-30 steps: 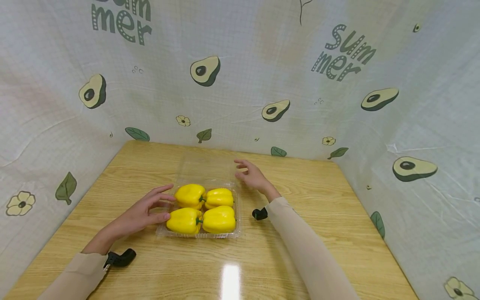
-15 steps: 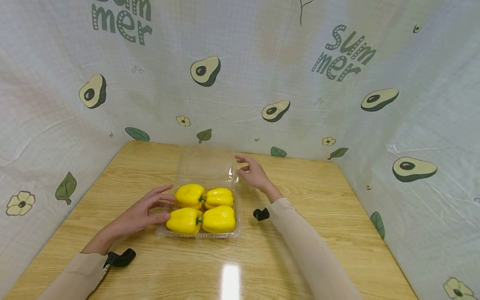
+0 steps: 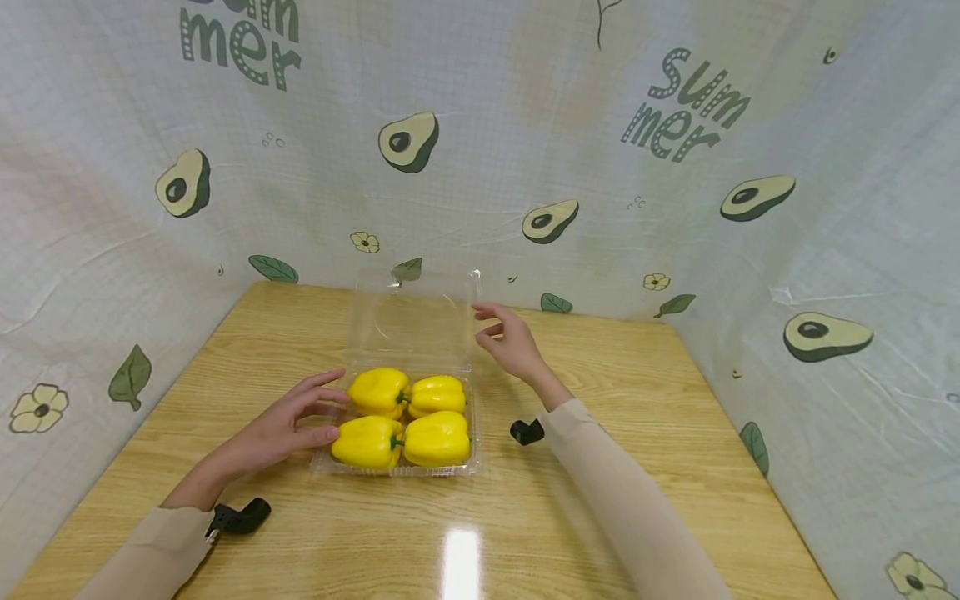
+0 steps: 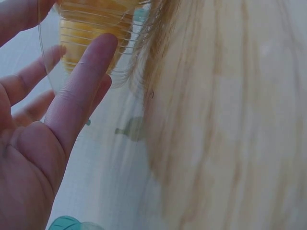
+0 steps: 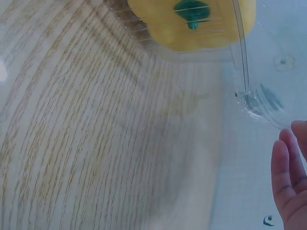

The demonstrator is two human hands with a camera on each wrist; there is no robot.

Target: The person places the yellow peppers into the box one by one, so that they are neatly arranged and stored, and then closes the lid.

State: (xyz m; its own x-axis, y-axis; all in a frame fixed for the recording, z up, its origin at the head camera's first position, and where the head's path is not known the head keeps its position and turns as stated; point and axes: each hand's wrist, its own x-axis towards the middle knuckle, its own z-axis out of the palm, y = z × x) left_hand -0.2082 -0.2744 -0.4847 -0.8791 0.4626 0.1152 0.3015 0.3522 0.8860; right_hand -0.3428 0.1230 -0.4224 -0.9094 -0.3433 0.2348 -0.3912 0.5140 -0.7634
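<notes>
Several yellow bell peppers (image 3: 437,439) lie in two rows in a clear plastic clamshell box (image 3: 477,467). Behind them its hinged clear lid (image 3: 412,325) stands raised, leaning backward. At the box's left side is my left hand (image 3: 288,421), its fingers spread and fairly straight. The left wrist view has that hand (image 4: 62,115) against the ribbed wall, with a finger lying along it. My right hand (image 3: 512,340) pinches the lid's right edge. In the right wrist view the fingertips of my right hand (image 5: 292,172) meet the lid's edge, partly cut off by the frame.
The box stands on a wood-grain table (image 3: 615,467). A pale curtain (image 3: 480,158) printed with avocados and leaves surrounds the table at the back and both sides, close behind the lid. Black wrist devices (image 3: 243,516) stick out by both sleeves.
The lid has swung up from lying back near the table to a steeper tilt. My right hand has risen slightly with it. My left hand and the peppers have stayed put.
</notes>
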